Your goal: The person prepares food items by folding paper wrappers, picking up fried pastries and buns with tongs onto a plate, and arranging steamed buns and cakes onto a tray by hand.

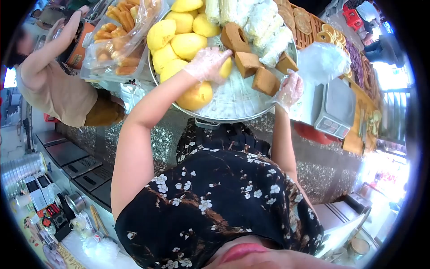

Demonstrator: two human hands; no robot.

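Observation:
Yellow buns [189,46] are heaped on the left of a large round tray [237,98] with a woven white liner. My left hand [208,66], in a clear plastic glove, is closed over a yellow bun [225,68] near the heap's right edge; the fingers are slightly blurred. At the tray's right rim my right hand [290,89], also gloved, has its fingers pinched together on what looks like a clear plastic bag [323,62]. Between the hands lie several brown cake blocks [248,64]. Behind them are plastic-wrapped pale rolls [264,31].
A digital scale [337,109] stands right of the tray. Clear containers of fried dough sticks [121,38] stand at the left, beside another person [62,85]. Flat round breads [302,22] lie on racks at the back right. A counter with tools [49,210] is at lower left.

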